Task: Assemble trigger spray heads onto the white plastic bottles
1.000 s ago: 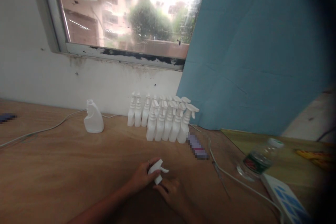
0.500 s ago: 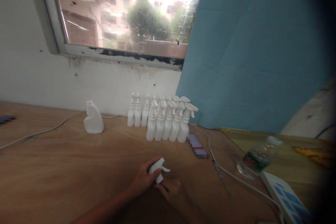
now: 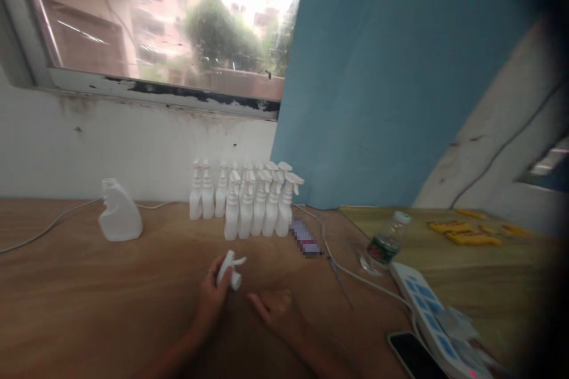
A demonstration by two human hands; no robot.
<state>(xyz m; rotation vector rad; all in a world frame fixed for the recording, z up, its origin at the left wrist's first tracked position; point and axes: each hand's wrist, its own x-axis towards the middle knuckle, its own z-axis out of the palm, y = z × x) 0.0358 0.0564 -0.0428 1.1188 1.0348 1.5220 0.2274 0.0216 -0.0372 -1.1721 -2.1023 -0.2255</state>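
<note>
Since the earlier frame the view has swung right, so everything sits further left in the picture, and the right hand (image 3: 276, 308) has come off the sprayer (image 3: 230, 269) and now lies apart from it to the lower right. Held by the left hand (image 3: 210, 296) alone, the sprayer sits just below the middle of the frame, over the table (image 3: 89, 302). Its long axis is tilted, running from the round collar at the lower right up to the head; the nozzle points right and a little up, toward the blue sheet (image 3: 377, 83). Left fingers are wrapped around the sprayer's body from the left side, a ring showing on one finger, and the forearm comes in from the bottom edge slanting up to the right. Right fingers are loosely stretched, palm down on or just over the table, gripping nothing, with the forearm leaving at the bottom edge.

Above the hands, a cluster of capped spray bottles (image 3: 249, 201) stands upright against the wall. One uncapped bottle (image 3: 119, 213) stands alone at the left, well apart from the cluster, with a white cable (image 3: 40, 234) beside it. Right of centre a water bottle (image 3: 384, 243) leans, near a power strip (image 3: 429, 302) and a phone (image 3: 411, 355) at the lower right
</note>
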